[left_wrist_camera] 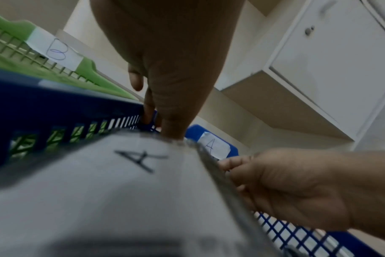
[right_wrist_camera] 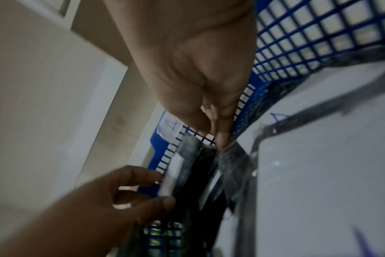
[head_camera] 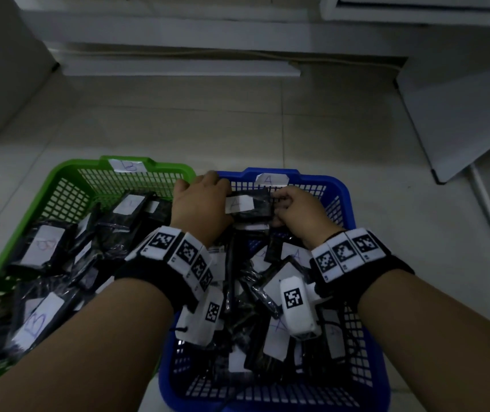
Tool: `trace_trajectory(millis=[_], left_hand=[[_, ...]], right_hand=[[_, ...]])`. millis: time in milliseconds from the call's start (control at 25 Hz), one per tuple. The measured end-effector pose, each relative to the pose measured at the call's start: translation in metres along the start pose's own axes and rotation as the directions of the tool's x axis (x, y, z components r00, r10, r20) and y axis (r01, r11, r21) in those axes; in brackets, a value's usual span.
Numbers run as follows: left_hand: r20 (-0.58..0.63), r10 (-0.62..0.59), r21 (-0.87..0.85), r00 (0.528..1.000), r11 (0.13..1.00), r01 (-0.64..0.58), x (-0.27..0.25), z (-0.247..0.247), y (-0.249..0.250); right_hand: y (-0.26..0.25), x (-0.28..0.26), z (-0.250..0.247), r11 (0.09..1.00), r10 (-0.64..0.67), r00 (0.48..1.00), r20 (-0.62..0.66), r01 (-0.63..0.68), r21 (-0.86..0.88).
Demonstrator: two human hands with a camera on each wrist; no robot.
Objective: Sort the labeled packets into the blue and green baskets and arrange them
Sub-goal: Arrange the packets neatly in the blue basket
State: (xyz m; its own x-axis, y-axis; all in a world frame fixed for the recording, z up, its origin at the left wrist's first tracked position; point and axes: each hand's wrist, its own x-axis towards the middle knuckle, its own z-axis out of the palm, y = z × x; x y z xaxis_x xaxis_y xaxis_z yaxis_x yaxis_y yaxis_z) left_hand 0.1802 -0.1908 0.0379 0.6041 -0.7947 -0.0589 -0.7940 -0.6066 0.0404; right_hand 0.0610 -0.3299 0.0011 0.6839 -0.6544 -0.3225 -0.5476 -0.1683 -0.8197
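Packet marked A [head_camera: 248, 205], label up, long axis left-right, gripped by left hand [head_camera: 200, 203] and right hand [head_camera: 300, 212] at blue basket's [head_camera: 345, 191] far end.

From the head view I cannot see the left hand's [head_camera: 200, 203] fingertips, which pass behind the far edge of the packet [head_camera: 248, 205]. My right hand's [head_camera: 300, 211] fingertips are hidden at the packet's right edge. In the left wrist view the near label [left_wrist_camera: 112, 182] is blurred and cut off below. The green basket [head_camera: 68, 185] is cut off at the left. Labels deep in the blue basket [head_camera: 338, 188] are too dim to read.
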Motion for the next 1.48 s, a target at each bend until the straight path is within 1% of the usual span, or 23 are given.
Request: trace_trajectory(millis=[40,80,120,160,200,240,320,360,400,440,520,560,600,640,680,800,960,1000,1120,1160,1240,1360,1480], left_hand=[[-0.005,0.007,-0.010,1.000,1.000,-0.007,0.000,0.001,0.001],[0.007,0.017,-0.014,1.000,1.000,-0.017,0.000,0.001,0.001],[0.035,0.024,-0.013,0.999,1.000,-0.024,0.001,0.000,0.000],[0.076,0.030,-0.008,0.997,1.000,-0.030,0.001,0.000,-0.001],[0.117,0.036,0.001,0.993,0.999,-0.036,0.001,-0.001,-0.001],[0.152,0.042,0.006,0.987,0.999,-0.044,0.000,-0.002,-0.002],[0.192,0.052,-0.026,0.980,0.999,-0.048,-0.004,-0.005,-0.001],[0.191,0.063,-0.066,0.980,0.997,-0.051,-0.007,-0.006,-0.001],[0.168,0.086,-0.118,0.982,0.991,-0.066,-0.010,-0.006,-0.001],[0.129,0.117,-0.182,0.985,0.979,-0.093,-0.014,-0.007,-0.001],[0.095,0.172,-0.318,0.980,0.939,-0.134,-0.023,-0.009,-0.001],[0.130,0.190,-0.344,0.973,0.929,-0.136,-0.027,-0.011,-0.001],[0.193,0.204,-0.321,0.960,0.937,-0.134,-0.031,-0.013,0.000],[0.258,0.213,-0.265,0.943,0.954,-0.143,-0.036,-0.014,0.000],[0.295,0.220,-0.207,0.930,0.965,-0.162,-0.040,-0.015,0.000],[0.293,0.250,-0.164,0.923,0.964,-0.209,-0.047,-0.015,-0.003],[0.284,0.265,-0.199,0.921,0.956,-0.214,-0.049,-0.014,-0.006],[0.285,0.266,-0.205,0.921,0.955,-0.212,-0.048,-0.013,-0.007],[0.288,0.277,-0.219,0.917,0.951,-0.218,-0.049,-0.012,-0.009],[0.292,0.281,-0.219,0.914,0.950,-0.222,-0.049,-0.012,-0.010],[0.283,0.293,-0.219,0.913,0.947,-0.236,-0.049,-0.011,-0.011],[0.266,0.300,-0.248,0.916,0.940,-0.236,-0.049,-0.007,-0.014],[0.278,0.298,-0.264,0.913,0.938,-0.226,-0.048,-0.004,-0.015]], right_hand=[[0.002,-0.003,-0.002,0.998,0.024,0.999,-0.030,-0.023,0.052],[0.000,-0.008,-0.006,1.000,0.028,0.998,-0.049,-0.028,0.007],[-0.002,-0.013,-0.012,0.992,0.011,0.999,-0.041,-0.016,-0.125],[-0.006,-0.021,-0.018,0.955,-0.004,1.000,0.012,0.007,-0.296],[-0.009,-0.029,-0.023,0.895,0.000,0.995,0.101,0.045,-0.444],[-0.011,-0.035,-0.026,0.828,0.040,0.979,0.199,0.079,-0.555],[-0.013,-0.044,-0.027,0.718,0.125,0.937,0.325,0.141,-0.682],[-0.014,-0.047,-0.027,0.699,0.150,0.926,0.346,0.148,-0.700],[-0.015,-0.048,-0.029,0.714,0.161,0.926,0.342,0.130,-0.688],[-0.017,-0.048,-0.032,0.752,0.148,0.940,0.307,0.095,-0.653],[-0.021,-0.045,-0.041,0.852,0.047,0.990,0.134,0.030,-0.523],[-0.022,-0.043,-0.045,0.896,-0.005,1.000,0.025,0.015,-0.443],[-0.022,-0.040,-0.046,0.924,-0.043,0.997,-0.061,0.017,-0.383],[-0.022,-0.038,-0.046,0.936,-0.059,0.993,-0.101,0.020,-0.352],[-0.022,-0.035,-0.043,0.937,-0.057,0.994,-0.094,0.021,-0.350],[-0.017,-0.026,-0.029,0.895,0.012,1.000,-0.009,-0.015,-0.446],[-0.012,-0.023,-0.025,0.851,0.078,0.996,-0.042,-0.088,-0.517],[-0.012,-0.026,-0.023,0.812,0.097,0.995,-0.034,-0.099,-0.575],[-0.009,-0.037,-0.012,0.585,0.184,0.983,-0.008,-0.116,-0.803],[-0.007,-0.038,-0.009,0.551,0.198,0.980,-0.007,-0.117,-0.826],[-0.005,-0.035,-0.007,0.594,0.231,0.973,0.002,-0.139,-0.793],[-0.009,-0.034,-0.007,0.736,0.266,0.964,0.002,-0.202,-0.646],[-0.015,-0.041,-0.013,0.818,0.225,0.973,-0.050,-0.217,-0.532]])
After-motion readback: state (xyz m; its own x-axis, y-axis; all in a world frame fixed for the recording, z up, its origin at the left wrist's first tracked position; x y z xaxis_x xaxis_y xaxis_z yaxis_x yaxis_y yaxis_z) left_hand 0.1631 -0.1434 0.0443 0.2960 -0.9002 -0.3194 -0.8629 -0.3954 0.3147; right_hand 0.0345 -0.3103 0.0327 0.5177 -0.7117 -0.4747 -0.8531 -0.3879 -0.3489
